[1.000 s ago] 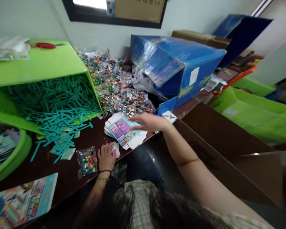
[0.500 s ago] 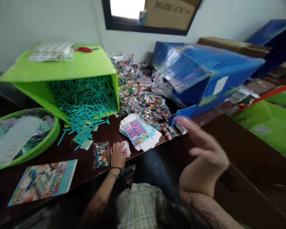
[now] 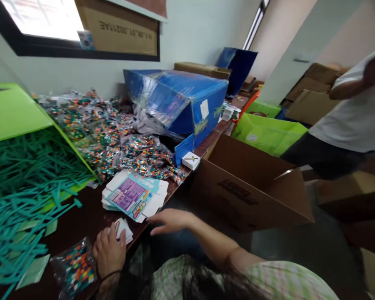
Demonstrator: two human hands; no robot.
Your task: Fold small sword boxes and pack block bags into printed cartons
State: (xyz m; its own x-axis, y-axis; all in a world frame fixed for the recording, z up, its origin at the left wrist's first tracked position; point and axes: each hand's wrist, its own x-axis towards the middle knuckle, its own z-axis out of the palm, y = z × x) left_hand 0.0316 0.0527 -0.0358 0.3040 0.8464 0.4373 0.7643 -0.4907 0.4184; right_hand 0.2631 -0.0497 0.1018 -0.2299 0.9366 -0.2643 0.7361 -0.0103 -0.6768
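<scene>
My left hand (image 3: 109, 252) lies on the dark table, with its fingertips and thumb over the left part of a small stack of white printed cards (image 3: 125, 231). A clear bag of colourful beads (image 3: 78, 268) is just left of that hand. My right hand (image 3: 171, 220) is open, its fingers stretched toward the near corner of a pile of flat printed box blanks (image 3: 129, 193) in purple and teal. Whether the fingertips touch the top blank, I cannot tell.
Teal sticks (image 3: 34, 200) spill from a tipped green box (image 3: 15, 110). Many bead bags (image 3: 112, 129) are heaped beside a blue box (image 3: 175, 91). A small white card stack (image 3: 191, 160) sits at the table edge. An open carton (image 3: 231, 191) stands right; another person (image 3: 350, 108) is beyond.
The view has swung right. My right hand has come down and left from the air on the right to the near corner of the box blanks. My left hand stays by the cards.
</scene>
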